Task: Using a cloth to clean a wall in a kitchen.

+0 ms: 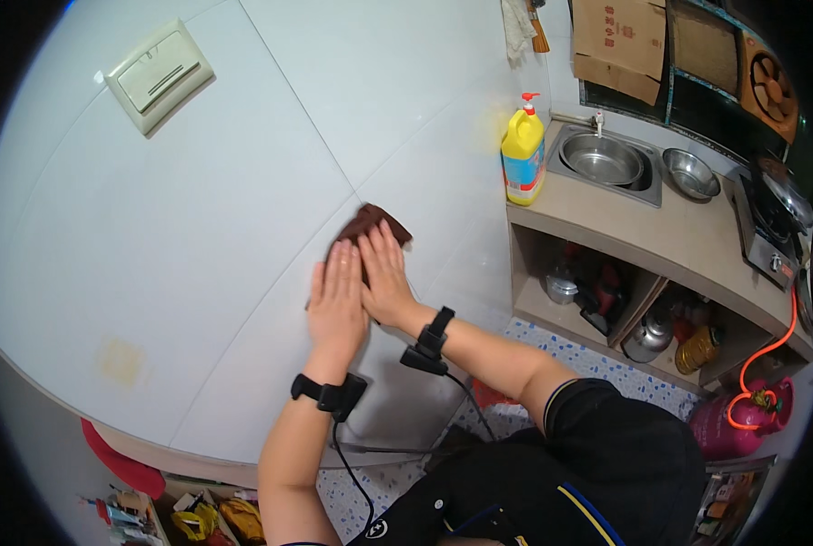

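Note:
Both of my hands lie flat and side by side on a dark brown cloth [370, 220] against the white tiled wall [256, 170]. My left hand [337, 300] covers the cloth's lower left part, its fingers pointing up. Just to the right, my right hand [384, 276] presses on the cloth with its fingertips near the top edge. Part of the cloth is hidden under the hands. A black strap with a cabled device is on each wrist. Above left on the wall sits a cream wall switch [159, 76].
At right stands a counter [597, 218] with a yellow pump bottle [523, 153], a steel sink [601, 160], a metal bowl [691, 175] and a gas stove [764, 232]. A pink gas cylinder [734, 426] with an orange hose is below. Open shelves [212, 501] hold goods at lower left.

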Motion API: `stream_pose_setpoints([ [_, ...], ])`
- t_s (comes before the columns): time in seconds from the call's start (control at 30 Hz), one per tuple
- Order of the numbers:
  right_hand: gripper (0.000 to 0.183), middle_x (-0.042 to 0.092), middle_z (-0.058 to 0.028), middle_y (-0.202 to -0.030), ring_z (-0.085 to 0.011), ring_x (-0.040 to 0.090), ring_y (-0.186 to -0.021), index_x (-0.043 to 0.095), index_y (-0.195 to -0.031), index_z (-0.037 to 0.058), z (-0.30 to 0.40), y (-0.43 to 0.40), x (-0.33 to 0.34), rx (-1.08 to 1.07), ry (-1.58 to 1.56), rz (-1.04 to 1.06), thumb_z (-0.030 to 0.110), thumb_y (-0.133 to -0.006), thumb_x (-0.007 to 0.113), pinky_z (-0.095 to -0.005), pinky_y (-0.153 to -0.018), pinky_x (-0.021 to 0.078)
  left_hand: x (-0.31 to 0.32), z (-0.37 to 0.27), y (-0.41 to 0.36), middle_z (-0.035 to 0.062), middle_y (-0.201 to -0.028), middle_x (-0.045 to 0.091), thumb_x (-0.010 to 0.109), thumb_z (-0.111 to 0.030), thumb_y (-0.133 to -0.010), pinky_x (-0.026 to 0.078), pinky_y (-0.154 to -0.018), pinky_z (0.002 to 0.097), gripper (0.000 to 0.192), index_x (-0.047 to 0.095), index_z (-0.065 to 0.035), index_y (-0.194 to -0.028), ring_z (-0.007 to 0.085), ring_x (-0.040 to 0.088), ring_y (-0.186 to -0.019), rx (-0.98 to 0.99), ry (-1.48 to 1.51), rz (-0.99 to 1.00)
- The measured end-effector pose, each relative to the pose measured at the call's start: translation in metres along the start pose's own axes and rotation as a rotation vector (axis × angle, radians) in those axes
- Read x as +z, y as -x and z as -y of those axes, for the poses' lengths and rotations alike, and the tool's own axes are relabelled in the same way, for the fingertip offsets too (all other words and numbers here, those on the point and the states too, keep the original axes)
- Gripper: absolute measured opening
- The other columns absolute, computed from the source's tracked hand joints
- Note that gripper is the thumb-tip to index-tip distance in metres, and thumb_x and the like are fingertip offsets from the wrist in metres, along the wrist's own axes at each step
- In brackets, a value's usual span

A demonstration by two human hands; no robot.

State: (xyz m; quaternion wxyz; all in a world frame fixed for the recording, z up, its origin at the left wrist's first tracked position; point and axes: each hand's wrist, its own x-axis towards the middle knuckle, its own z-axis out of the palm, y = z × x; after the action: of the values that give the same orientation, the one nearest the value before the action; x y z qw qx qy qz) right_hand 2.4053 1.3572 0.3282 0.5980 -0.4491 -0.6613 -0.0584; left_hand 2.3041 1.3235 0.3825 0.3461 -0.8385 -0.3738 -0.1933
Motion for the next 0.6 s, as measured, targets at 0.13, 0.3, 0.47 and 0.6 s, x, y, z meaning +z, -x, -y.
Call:
stream_pose_setpoints([
  [0.13, 0.046, 0.024, -0.0225, -0.126, -0.037, 0.015, -0.121, 0.033, -0.119, -0.0003, 0.036, -0.049, -0.015, -0.183, -0.028, -0.094, 0.023, -0.081, 0.042, -0.0489, -0.095, 0.0135, -0.042, 0.015, -0.016, 0.0133, -0.131, 0.025, 0.045, -0.013, -0.072, 0.012, -0.101, 0.039, 0.056, 0.028, 0.0017, -0.123, 0.0245, 0.019, -0.124, -0.122, -0.129, -0.045],
  [0.3, 0.042, 0.029, -0.0184, -0.126, -0.0344, 0.02, -0.12, 0.04, -0.116, 0.0046, 0.032, -0.075, -0.023, -0.256, -0.015, -0.155, 0.023, -0.079, 0.045, -0.0481, -0.093, 0.0174, -0.046, 0.013, -0.038, 0.0135, -0.131, 0.024, 0.043, -0.014, -0.075, 0.011, -0.101, 0.0382, 0.055, 0.025, 0.0018, -0.125, 0.0246, 0.018, -0.124, -0.155, -0.2, -0.095],
  [0.47, 0.041, 0.026, -0.0194, -0.127, -0.0342, 0.018, -0.121, 0.038, -0.117, 0.0034, -0.009, -0.067, -0.036, -0.084, -0.008, -0.133, 0.022, -0.081, 0.042, -0.0453, -0.097, 0.016, -0.022, -0.007, -0.07, 0.0146, -0.131, 0.024, 0.041, -0.014, -0.076, 0.012, -0.101, 0.0378, 0.054, 0.025, 0.0024, -0.125, 0.0241, 0.018, -0.124, -0.035, -0.216, 0.0],
  [0.6, 0.046, 0.021, -0.0211, -0.129, -0.0349, 0.014, -0.122, 0.031, -0.121, 0.0007, -0.066, -0.048, -0.042, 0.142, 0.032, -0.072, 0.021, -0.081, 0.04, -0.0424, -0.098, 0.0149, 0.019, -0.038, -0.099, 0.0175, -0.128, 0.028, 0.038, -0.008, -0.077, 0.014, -0.101, 0.0356, 0.046, 0.031, 0.0062, -0.12, 0.0231, 0.023, -0.122, 0.112, -0.076, 0.046],
])
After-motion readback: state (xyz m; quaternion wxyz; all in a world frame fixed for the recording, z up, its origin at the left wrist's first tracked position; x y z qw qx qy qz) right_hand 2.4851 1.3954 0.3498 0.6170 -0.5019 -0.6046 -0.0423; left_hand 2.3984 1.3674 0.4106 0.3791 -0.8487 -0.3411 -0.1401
